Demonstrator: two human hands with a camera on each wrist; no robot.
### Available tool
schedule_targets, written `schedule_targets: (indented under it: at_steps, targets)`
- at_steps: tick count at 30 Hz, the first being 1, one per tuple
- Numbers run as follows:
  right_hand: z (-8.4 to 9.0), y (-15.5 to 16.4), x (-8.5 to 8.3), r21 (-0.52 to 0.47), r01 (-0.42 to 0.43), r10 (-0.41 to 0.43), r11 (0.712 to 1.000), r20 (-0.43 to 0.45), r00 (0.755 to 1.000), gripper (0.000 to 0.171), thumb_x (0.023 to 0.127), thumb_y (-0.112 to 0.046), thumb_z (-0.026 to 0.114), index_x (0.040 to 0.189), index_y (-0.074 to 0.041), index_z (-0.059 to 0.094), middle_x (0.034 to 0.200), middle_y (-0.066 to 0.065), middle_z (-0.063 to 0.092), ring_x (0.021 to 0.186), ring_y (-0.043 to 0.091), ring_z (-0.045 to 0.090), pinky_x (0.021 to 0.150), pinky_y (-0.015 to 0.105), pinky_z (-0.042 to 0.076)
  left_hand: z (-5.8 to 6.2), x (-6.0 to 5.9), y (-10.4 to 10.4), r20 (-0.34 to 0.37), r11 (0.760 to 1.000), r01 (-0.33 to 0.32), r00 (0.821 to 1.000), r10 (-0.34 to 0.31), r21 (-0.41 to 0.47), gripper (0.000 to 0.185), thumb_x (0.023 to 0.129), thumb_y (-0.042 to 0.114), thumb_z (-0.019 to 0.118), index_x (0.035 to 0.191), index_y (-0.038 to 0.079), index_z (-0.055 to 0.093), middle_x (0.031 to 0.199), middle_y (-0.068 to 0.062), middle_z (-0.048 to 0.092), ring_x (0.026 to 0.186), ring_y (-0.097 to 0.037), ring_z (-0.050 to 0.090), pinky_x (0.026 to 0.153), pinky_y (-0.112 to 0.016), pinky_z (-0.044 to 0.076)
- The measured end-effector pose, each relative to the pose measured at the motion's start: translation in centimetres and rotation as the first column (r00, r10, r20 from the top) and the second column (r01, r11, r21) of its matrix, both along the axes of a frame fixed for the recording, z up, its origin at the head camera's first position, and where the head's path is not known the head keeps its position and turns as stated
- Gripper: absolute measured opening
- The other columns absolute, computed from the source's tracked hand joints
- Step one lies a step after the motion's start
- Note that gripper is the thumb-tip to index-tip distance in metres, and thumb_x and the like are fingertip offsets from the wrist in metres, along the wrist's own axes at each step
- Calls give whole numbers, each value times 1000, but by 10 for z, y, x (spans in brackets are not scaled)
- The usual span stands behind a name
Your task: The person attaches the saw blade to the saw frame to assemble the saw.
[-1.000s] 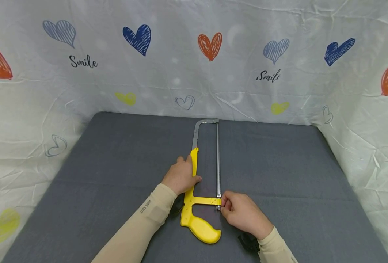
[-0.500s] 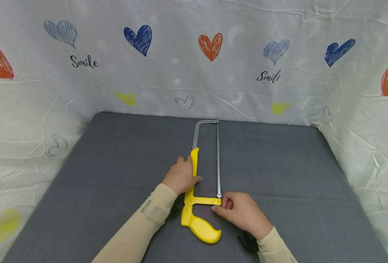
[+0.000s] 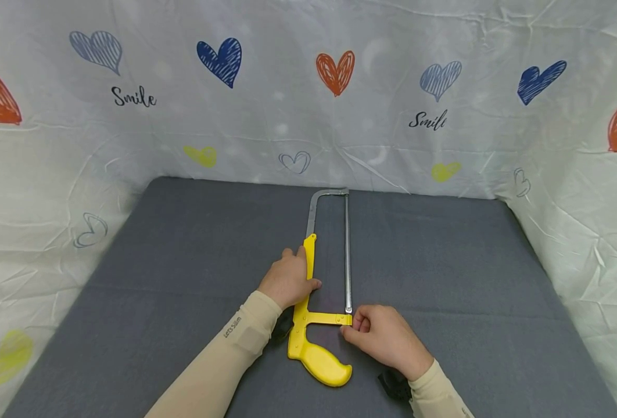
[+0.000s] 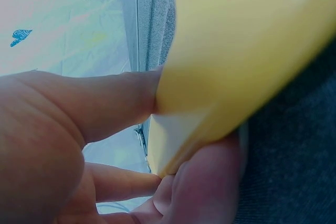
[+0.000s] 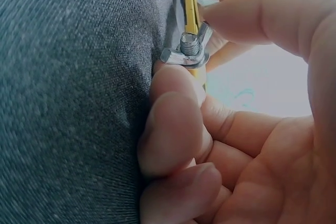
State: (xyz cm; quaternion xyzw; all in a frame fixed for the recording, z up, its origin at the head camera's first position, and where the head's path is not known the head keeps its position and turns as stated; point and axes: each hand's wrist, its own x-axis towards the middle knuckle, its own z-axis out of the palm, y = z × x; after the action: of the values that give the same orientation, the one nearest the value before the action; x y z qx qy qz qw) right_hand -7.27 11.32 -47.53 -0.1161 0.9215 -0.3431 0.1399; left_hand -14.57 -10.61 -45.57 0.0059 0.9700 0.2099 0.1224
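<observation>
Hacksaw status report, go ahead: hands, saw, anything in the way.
Left hand grips yellow hacksaw frame. Right hand fingers pinch wing nut at blade end. Saw flat on grey mat. Nothing obstructing.

Bare hands (image 3: 334, 310), long beige sleeves (image 3: 225, 354), small dark lettering on the left forearm, black wrist-worn cameras (image 3: 394, 384).

Grey cloth table (image 3: 444, 261); behind — white heart-printed sheet (image 3: 266, 116), creased.

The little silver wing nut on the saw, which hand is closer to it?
Right. The right hand pinches the wing nut with thumb and finger. The left hand grips the yellow saw frame, farther up, away from the nut.
</observation>
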Motion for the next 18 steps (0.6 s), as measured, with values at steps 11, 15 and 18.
schedule_targets:
  at_steps: [11,15,18]
  targets:
    - [0,-1,0,-23,-4,4,1000,4,1000,21,90,-22,75,71,-21,65,61,-9,54,50,8,44,48,24,34,0,0,0,1,1000,-4,1000,4,-2,92,96,33,84,166,-4,35,146,-32,54,98,-37,73,89,-46,67]
    - [1,-1,0,-26,-8,8,1000,3,1000,20,89,-18,73,72,-20,64,60,-9,52,49,8,42,48,23,32,1,0,0,2,1000,-5,1000,5,-3,92,96,33,84,166,-4,36,146,-32,54,98,-37,73,88,-47,67]
    - [1,-1,0,-23,-9,9,1000,1,1000,19,89,-17,72,72,-20,64,60,-9,50,49,8,41,47,23,31,1,0,0,1,1000,-4,1000,4,-1,92,96,32,84,166,-5,36,145,-32,54,98,-37,73,88,-47,67]
